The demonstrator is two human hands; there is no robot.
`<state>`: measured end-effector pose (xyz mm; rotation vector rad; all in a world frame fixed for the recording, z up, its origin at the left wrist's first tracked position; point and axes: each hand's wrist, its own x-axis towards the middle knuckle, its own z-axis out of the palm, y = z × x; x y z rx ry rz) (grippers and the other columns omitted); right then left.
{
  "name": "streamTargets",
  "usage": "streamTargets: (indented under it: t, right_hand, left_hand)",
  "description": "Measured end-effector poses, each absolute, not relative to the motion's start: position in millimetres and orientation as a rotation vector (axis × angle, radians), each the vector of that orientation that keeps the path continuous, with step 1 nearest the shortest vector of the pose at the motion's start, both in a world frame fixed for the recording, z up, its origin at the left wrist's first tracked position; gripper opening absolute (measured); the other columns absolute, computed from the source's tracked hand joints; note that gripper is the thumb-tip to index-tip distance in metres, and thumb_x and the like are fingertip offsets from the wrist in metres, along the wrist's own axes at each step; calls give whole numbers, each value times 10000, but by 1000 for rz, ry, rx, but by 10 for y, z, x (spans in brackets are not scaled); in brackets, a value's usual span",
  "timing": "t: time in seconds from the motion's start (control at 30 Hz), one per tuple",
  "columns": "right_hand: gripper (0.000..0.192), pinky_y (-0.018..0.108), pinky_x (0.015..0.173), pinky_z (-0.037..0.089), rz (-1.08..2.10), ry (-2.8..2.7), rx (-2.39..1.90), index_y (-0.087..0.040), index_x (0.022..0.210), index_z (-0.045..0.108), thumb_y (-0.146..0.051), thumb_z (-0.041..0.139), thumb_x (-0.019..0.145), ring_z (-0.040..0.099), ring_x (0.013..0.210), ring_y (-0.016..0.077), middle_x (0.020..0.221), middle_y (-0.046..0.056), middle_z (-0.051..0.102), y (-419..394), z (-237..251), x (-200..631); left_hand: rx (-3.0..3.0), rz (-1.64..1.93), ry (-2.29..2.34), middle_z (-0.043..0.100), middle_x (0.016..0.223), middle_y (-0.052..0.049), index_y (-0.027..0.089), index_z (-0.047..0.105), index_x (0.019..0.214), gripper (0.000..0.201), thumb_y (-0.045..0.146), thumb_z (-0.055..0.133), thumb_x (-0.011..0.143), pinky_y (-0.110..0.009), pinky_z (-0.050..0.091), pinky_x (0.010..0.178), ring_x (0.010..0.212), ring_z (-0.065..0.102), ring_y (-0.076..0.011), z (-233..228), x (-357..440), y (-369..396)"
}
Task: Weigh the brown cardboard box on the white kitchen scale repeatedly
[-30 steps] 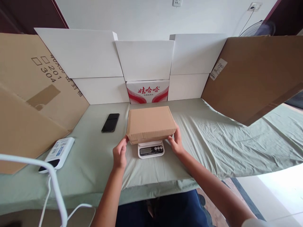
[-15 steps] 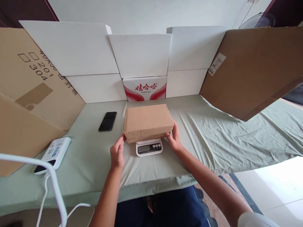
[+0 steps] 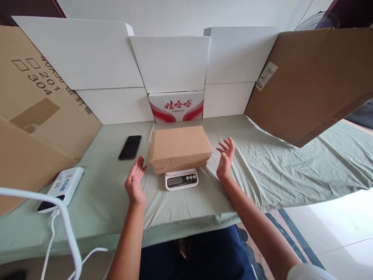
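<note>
A closed brown cardboard box (image 3: 180,147) rests on a white digital kitchen scale (image 3: 182,180), covering its weighing platform. The scale's display and several round buttons show in front of the box; I cannot read any figure on the display. My left hand (image 3: 135,182) is raised just left of the box, apart from it, with fingers stretched and nothing held. On the other side, my right hand (image 3: 225,160) hovers to the right of the box with its fingers spread, also holding nothing.
A black phone (image 3: 130,147) lies left of the box. Further left sit a white power bank (image 3: 65,186) with a cable and a large carton (image 3: 37,97). White boxes (image 3: 171,64) line the back, and another big carton (image 3: 309,81) stands right. Green cloth (image 3: 276,175) covers the table.
Both hands have let go of the cardboard box and moved outward, left and right, with fingers opening. The box stays on the scale. The view has shifted slightly.
</note>
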<state>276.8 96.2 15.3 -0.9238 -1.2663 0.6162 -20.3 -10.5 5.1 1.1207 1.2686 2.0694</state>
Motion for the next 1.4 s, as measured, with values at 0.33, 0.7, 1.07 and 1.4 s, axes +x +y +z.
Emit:
streamTargets:
  t: [0.33, 0.7, 1.07, 1.4]
  right_hand:
    - [630, 513, 1139, 426, 885, -1455, -828, -318, 1507, 387, -623, 432, 959, 484, 1397, 316, 1507, 103, 502, 853, 183, 2678]
    - [631, 547, 1156, 411, 957, -1485, -748, -363, 1522, 370, -646, 438, 962, 477, 1412, 320, 1553, 77, 462, 832, 187, 2664]
    - [630, 512, 1184, 399, 1004, -1475, -704, -326, 1501, 412, -631, 482, 955, 430, 1456, 331, 1582, 51, 458, 799, 218, 2630]
    - [611, 494, 1188, 392, 982, -1507, -696, -311, 1487, 434, -623, 468, 962, 421, 1461, 320, 1566, 54, 478, 816, 218, 2615]
  left_hand:
    - [1091, 1887, 1376, 695, 1314, -167, 159, 704, 1269, 663, 660, 559, 859, -475, 479, 1100, 1249, 645, -325, -65, -175, -93]
    - [1141, 1885, 1380, 722, 1242, -194, 117, 717, 1231, 686, 667, 573, 847, -483, 510, 1061, 1205, 670, -333, -117, -206, -71]
    - [1119, 1882, 1395, 721, 1245, -197, 116, 724, 1219, 711, 687, 591, 817, -487, 512, 1055, 1193, 677, -342, -137, -213, -66]
    - [1128, 1894, 1361, 723, 1241, -188, 132, 727, 1222, 673, 665, 595, 833, -493, 515, 1055, 1194, 676, -344, -139, -209, -70]
